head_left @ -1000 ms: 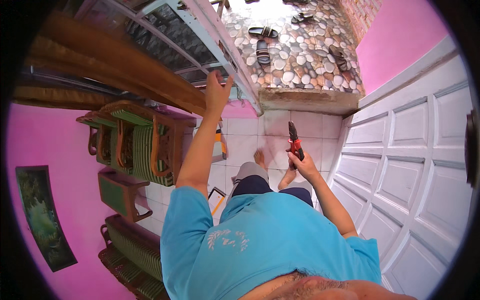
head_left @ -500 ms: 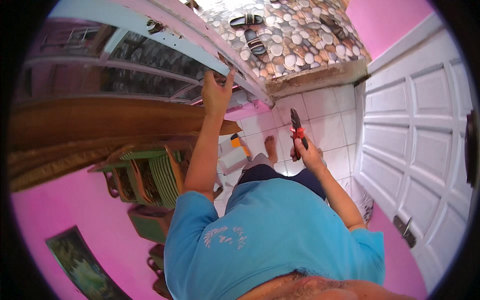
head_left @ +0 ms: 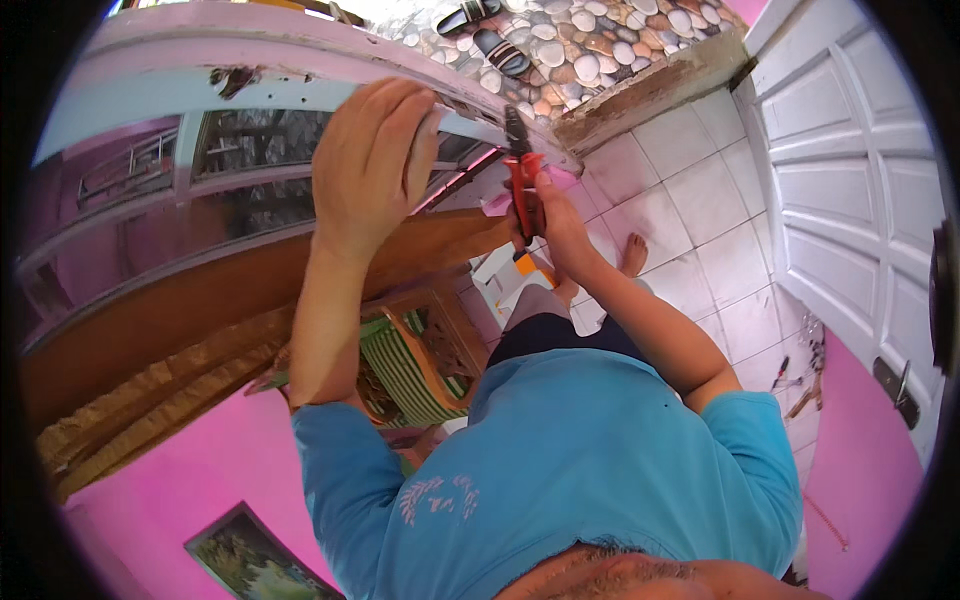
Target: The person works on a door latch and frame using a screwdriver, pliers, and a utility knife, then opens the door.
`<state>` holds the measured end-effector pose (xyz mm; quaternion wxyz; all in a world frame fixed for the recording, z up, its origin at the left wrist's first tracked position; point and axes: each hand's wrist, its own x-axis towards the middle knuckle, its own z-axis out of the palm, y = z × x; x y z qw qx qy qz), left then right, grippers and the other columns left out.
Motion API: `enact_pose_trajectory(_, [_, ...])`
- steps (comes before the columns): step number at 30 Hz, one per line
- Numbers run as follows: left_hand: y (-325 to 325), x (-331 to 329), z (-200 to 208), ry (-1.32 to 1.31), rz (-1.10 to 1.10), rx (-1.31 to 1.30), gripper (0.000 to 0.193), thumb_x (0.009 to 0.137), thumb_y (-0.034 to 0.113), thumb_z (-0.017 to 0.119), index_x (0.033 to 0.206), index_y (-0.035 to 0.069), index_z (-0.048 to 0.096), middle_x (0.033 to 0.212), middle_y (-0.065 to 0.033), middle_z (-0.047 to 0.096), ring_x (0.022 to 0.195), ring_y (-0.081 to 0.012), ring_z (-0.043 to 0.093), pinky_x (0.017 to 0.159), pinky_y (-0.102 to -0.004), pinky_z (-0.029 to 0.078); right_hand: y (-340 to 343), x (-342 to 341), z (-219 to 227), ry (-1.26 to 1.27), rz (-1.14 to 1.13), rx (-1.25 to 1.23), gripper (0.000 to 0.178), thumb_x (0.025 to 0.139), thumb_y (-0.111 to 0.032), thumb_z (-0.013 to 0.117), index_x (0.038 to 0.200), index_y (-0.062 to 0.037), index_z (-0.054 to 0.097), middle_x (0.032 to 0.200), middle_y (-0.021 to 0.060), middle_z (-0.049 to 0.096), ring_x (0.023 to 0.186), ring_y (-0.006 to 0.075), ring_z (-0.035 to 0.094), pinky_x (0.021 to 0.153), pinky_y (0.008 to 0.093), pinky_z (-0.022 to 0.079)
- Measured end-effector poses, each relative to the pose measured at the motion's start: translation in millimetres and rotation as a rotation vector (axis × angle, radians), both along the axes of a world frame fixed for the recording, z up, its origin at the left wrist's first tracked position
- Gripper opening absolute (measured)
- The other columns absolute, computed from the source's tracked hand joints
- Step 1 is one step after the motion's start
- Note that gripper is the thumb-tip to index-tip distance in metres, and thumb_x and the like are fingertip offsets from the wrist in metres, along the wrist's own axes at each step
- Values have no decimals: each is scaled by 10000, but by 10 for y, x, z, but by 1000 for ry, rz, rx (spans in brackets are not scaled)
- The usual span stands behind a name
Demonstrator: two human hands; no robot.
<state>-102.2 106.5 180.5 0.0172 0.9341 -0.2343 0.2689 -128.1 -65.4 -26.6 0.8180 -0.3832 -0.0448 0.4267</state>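
My right hand [head_left: 558, 225] grips a pair of pliers [head_left: 525, 180] by its red and black handles, with the dark jaws pointing up beside the pale door frame. My left hand [head_left: 370, 165] is raised over the upper edge of the light-blue window frame [head_left: 285, 92], back of the hand showing. Its fingers are bent and close together; their tips, and anything between them, are hidden. A worn, broken hole [head_left: 232, 80] marks the frame left of this hand. Dark glass panes [head_left: 255, 140] lie below it.
A white panelled door [head_left: 850, 170] with a handle stands at the right. A raised sill [head_left: 650, 95] separates white floor tiles from pebble-patterned flooring, where sandals [head_left: 500, 52] lie. A carved wooden chair [head_left: 410, 365] is at lower left. Tools [head_left: 782, 372] lie near the door.
My right hand has brought the pliers up and left to the frame. My left hand has lifted and shifted left along the frame, turning its back into view. The view has turned somewhat.
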Motion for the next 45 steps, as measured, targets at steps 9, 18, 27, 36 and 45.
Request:
enact_pose_trajectory(9, [91, 288, 94, 383, 116, 738, 300, 886, 157, 659, 1167, 51, 659, 1164, -85, 655, 1088, -250, 601, 1006, -406, 439, 643, -212, -33, 39, -210, 119, 602, 1074, -540, 247, 1200, -26, 534, 743, 64, 577, 629, 159, 573, 618, 294, 449])
enact_pose_trajectory(18, [215, 393, -79, 393, -65, 984, 368, 856, 228, 710, 1189, 79, 658, 1123, -36, 667, 1091, -214, 588, 972, -379, 429, 961, -316, 30, 188, -611, 235, 588, 1074, -535, 267, 1151, -19, 540, 757, 66, 571, 618, 161, 567, 576, 309, 452])
enact_pose_trajectory(27, [201, 406, -75, 454, -85, 1140, 162, 867, 242, 697, 988, 136, 681, 958, 10, 655, 969, -171, 611, 855, -346, 431, 875, -239, 182, 121, -744, 222, 618, 1066, -553, 248, 1240, -30, 526, 726, 56, 556, 601, 158, 562, 576, 280, 442])
enact_pose_trajectory(36, [289, 371, -80, 453, -110, 1186, 228, 855, 273, 719, 1027, 133, 666, 1001, 17, 656, 988, -163, 607, 861, -335, 428, 536, -248, 392, 34, -576, 109, 675, 1054, -605, 229, 1246, -25, 516, 731, 48, 557, 590, 149, 559, 572, 276, 420])
enact_pose_trajectory(45, [220, 400, -56, 424, -133, 1217, 216, 884, 304, 701, 1023, 140, 683, 966, 28, 666, 971, -147, 622, 866, -323, 424, 898, -531, 143, 137, -621, 242, 520, 1099, -450, 277, 1302, -39, 523, 730, 49, 554, 578, 143, 535, 561, 299, 449])
